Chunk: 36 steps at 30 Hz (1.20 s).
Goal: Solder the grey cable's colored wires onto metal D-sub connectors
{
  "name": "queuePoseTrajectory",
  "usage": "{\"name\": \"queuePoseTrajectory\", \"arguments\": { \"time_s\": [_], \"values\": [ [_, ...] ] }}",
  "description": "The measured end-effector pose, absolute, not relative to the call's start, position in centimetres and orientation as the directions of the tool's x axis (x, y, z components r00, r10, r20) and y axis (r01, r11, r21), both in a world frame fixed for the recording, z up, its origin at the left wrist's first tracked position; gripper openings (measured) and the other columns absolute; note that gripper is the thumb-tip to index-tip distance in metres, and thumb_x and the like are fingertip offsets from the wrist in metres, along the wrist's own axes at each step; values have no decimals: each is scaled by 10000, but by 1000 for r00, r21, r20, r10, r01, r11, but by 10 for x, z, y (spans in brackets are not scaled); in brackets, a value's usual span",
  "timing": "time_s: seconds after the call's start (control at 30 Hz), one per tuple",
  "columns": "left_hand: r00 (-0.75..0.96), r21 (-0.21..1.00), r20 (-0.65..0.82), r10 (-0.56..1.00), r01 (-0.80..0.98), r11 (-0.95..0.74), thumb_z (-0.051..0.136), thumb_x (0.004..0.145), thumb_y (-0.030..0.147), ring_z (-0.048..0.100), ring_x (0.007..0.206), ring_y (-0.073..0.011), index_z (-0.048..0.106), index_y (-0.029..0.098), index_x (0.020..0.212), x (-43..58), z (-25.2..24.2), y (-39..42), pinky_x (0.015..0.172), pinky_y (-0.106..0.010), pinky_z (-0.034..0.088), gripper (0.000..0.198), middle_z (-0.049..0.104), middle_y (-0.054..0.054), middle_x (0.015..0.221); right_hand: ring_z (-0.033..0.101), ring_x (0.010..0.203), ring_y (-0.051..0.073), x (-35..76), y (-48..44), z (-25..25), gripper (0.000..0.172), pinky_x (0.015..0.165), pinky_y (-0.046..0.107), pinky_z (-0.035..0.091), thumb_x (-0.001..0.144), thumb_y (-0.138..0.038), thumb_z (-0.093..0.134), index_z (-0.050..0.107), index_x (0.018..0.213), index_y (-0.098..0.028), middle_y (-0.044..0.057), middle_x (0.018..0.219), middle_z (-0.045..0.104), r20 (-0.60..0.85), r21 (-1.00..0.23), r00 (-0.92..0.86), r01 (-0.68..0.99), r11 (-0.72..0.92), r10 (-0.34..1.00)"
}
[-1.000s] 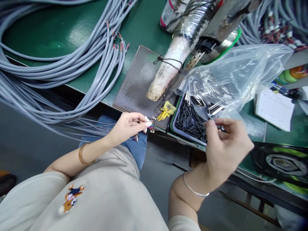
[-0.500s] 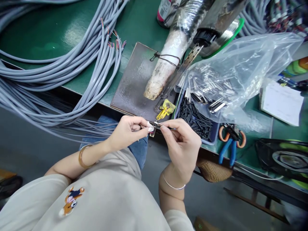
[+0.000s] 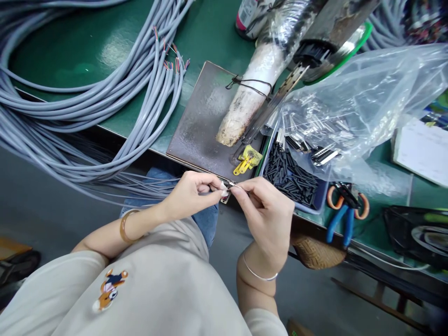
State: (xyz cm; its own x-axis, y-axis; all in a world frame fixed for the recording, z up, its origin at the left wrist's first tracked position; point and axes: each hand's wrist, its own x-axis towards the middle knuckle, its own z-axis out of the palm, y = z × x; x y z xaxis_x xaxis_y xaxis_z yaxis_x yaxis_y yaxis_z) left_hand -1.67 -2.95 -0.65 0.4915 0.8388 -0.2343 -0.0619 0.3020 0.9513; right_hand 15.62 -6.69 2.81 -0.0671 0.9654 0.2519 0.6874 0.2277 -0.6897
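Before the table edge, my left hand (image 3: 196, 192) is closed in a pinch, with something white at its fingertips. What it pinches is too small to make out. A small metal connector (image 3: 225, 199) shows just below these fingertips, partly hidden. Facing it, my right hand (image 3: 268, 210) has thumb and forefinger pressed together on a thin wire (image 3: 238, 186). Both sets of fingertips almost meet at the connector. Beyond them, a yellow clip-like piece (image 3: 248, 161) lies on the dark board (image 3: 199, 112).
Grey cables (image 3: 115, 102) spread over the left side and hang off the edge. A wrapped white rod (image 3: 241, 107) slants above the board. On the right are a bin of black tubes (image 3: 289, 177), a plastic bag of connectors (image 3: 325, 116) and blue-handled cutters (image 3: 341, 219).
The whole view has shifted slightly, so the table things sit further right. My fingertips have drawn a little closer together, and less of the connector shows between them.
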Motion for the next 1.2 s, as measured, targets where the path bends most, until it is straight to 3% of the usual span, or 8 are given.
{"name": "queuePoseTrajectory", "arguments": {
  "time_s": [0.23, 0.3, 0.47, 0.67, 0.77, 0.83, 1.0, 1.2],
  "values": [
    [643, 846, -93, 760, -351, 401, 738, 798, 192, 515, 568, -41, 524, 187, 1051, -21, -16, -36, 540, -159, 401, 332, 632, 26, 789, 538, 577, 68, 156, -70, 33, 134, 537, 232, 378, 963, -242, 673, 691, 834, -209, -34, 703, 635, 225, -530, -301, 760, 376, 927],
    [632, 814, -80, 771, -405, 416, 733, 868, 257, 626, 661, -81, 550, 185, 1091, -22, -16, -37, 618, -183, 486, 298, 655, 2, 802, 472, 541, 66, 156, -73, 34, 51, 515, 240, 361, 925, -254, 727, 740, 966, -227, -28, 750, 668, 272, -601, -200, 728, 329, 941],
    [593, 843, -33, 805, -416, 341, 724, 920, 316, 715, 757, -121, 673, 145, 976, -25, -7, -35, 714, -218, 571, 187, 725, -61, 861, 312, 468, 58, 164, -80, 31, 318, 439, 247, 299, 888, -292, 756, 745, 1205, -269, -14, 797, 700, 206, -785, 137, 614, 80, 969],
    [469, 913, 389, 793, -311, -264, 665, 946, 169, 750, 790, -130, 694, 145, 915, -25, -6, -38, 719, -196, 581, 49, 775, -78, 869, 546, 523, 109, 167, -81, 24, 217, 450, 237, 423, 891, -416, 744, 805, 1052, -285, -3, 693, 709, 39, -924, 104, 382, -4, 994],
    [443, 744, 624, 644, -85, -662, 585, 973, 111, 758, 813, -132, 696, 157, 940, -23, -15, -40, 701, -188, 562, 124, 793, -94, 941, 546, 552, 101, 159, -81, 28, 174, 492, 242, 429, 914, -359, 722, 808, 1056, -307, -5, 754, 725, 111, -884, 117, 465, 44, 987],
    [431, 708, 633, 643, 12, -706, 559, 983, 108, 752, 797, -130, 693, 157, 934, -20, -19, -40, 694, -189, 559, 151, 792, -91, 929, 458, 510, 78, 153, -80, 31, 190, 497, 245, 386, 916, -290, 717, 801, 1087, -290, -28, 698, 672, 192, -796, 138, 601, 72, 972],
    [325, 973, 223, 919, -125, -192, 687, 913, 209, 647, 589, -87, 668, 142, 843, -17, -16, -31, 529, -161, 502, 99, 743, -52, 772, 451, 476, 84, 152, -80, 32, 202, 465, 251, 335, 941, -318, 670, 737, 1111, -232, -53, 612, 574, 320, -794, 284, 601, 93, 904],
    [410, 910, -206, 889, -253, 328, 855, 767, 408, 426, 385, -12, 621, 140, 806, -21, -5, -19, 353, -130, 337, 358, 682, 0, 648, 615, 462, 91, 157, -90, 19, 97, 431, 213, 468, 976, -272, 632, 613, 1059, -225, -12, 786, 758, 275, -901, 381, 423, 98, 883]
  ]
}}
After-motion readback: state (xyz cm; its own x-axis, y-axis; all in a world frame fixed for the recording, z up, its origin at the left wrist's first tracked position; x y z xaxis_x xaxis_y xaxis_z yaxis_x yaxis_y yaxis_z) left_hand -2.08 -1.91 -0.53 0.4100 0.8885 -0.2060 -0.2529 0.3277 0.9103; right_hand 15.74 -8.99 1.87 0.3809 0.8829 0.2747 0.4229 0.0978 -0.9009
